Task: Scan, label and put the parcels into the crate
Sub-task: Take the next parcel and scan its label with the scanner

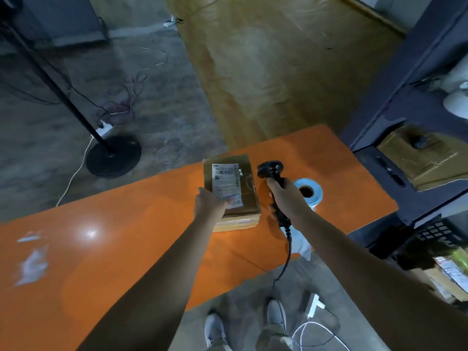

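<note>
A brown cardboard parcel with a white shipping label lies on the orange table. My left hand holds the parcel at its near left corner, fingers over the label's lower end. My right hand grips the handle of a black barcode scanner, whose head points away just right of the parcel. The scanner's cable hangs down past the table edge. A blue roll of labels stands right behind my right hand. A black crate sits low at the right.
A dark shelving unit with cardboard boxes stands at the right. A black lamp stand base rests on the floor beyond the table. White scraps lie on the table's left. Cables and a power strip lie by my feet.
</note>
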Demonstrator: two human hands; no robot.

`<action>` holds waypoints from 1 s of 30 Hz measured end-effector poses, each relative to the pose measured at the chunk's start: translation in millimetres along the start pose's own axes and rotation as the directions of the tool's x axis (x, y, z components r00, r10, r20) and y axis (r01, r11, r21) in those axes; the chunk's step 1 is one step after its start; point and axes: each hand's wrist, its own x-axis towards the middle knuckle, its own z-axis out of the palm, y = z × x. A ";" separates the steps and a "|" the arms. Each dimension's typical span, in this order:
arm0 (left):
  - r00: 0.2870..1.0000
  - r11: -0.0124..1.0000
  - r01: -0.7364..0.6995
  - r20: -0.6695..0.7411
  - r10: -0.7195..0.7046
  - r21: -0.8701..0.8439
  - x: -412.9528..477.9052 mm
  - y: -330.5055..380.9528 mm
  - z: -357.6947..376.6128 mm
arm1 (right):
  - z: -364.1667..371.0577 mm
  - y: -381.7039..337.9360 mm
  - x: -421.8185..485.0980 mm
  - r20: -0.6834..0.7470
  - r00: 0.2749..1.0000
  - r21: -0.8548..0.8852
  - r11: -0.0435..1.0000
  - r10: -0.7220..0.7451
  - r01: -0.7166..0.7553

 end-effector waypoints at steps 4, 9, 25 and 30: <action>0.996 0.997 -0.017 0.081 0.023 -0.072 10.2 -19.1 -10.6 | 25.4 13.0 -7.9 -0.053 0.998 -0.093 0.995 -0.038 0.033; 0.997 0.985 -0.056 0.044 0.064 -0.164 4.3 -36.4 -14.7 | 37.7 6.6 -18.9 -0.049 0.998 -0.074 0.996 -0.045 0.041; 0.986 0.964 -0.073 -0.164 0.031 -0.255 0.9 -49.2 -23.8 | 46.7 -64.5 -49.1 0.163 0.985 0.035 0.998 -0.059 0.054; 0.969 0.948 -0.073 -0.248 -0.007 -0.311 -8.4 -43.7 -22.9 | 45.2 -70.0 -51.9 0.190 0.980 0.060 0.997 -0.057 0.047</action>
